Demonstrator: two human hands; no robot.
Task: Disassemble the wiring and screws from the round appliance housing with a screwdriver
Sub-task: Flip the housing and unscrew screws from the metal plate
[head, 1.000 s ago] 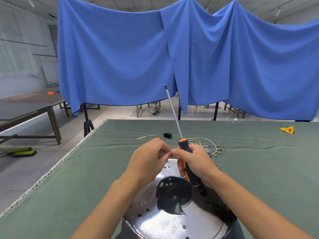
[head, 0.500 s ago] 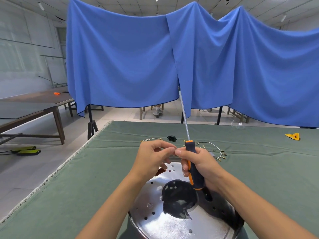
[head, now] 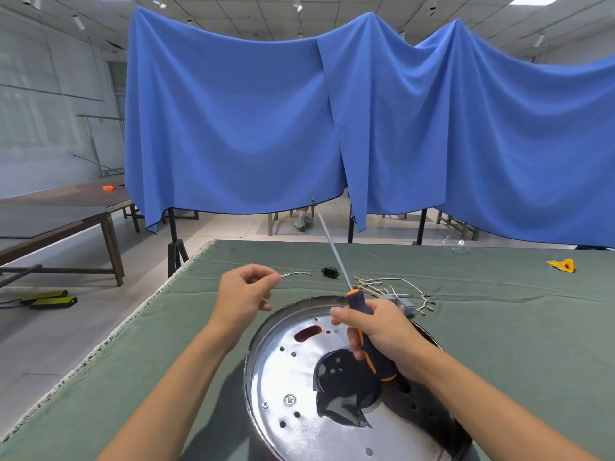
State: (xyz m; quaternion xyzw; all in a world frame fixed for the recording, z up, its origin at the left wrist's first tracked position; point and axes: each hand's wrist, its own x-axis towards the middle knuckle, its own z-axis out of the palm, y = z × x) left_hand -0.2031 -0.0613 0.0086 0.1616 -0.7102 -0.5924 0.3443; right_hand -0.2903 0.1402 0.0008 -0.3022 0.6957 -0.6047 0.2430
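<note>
Right hand (head: 379, 331): wrapped round the handle of the screwdriver (head: 362, 331), fingers curled tight on the black-and-orange grip, hovering over the far half of the housing.
Screwdriver: held upside-down for a driver, shaft (head: 329, 241) rising toward 11 o'clock, tip up against the blue curtain and touching nothing.
Left hand (head: 244, 294): off the housing at its 10 o'clock, raised above the cloth, thumb and forefinger pinched together; whatever sits between them is too small to make out.
Hands: apart, the left near the table's left edge, the right over the housing.
Housing (head: 299, 394): round shiny metal pan, close to the camera at the table's 6 o'clock, open face up, holes dotted across the floor.
Inside the housing: one screw (head: 290, 399) with a smaller one (head: 265, 405) just beside it at 8 o'clock; an oval slot (head: 307, 333) at 11 o'clock; a dark patch across the middle, reflection or part, cannot tell.
Wires (head: 389, 287): a loose tangle with brass terminals lying on the cloth just past the housing at 1 o'clock, a small grey part (head: 404, 302) among them.
Single wire (head: 296, 274): lying on the cloth at 12 o'clock, just beyond the left fingertips.
Black socket (head: 329, 271): beside that wire, on its right.
Yellow piece (head: 562, 265): well apart, far right of the table.
Table (head: 499, 344): covered in green cloth.
Backdrop: blue curtain (head: 233, 128) on stands.
</note>
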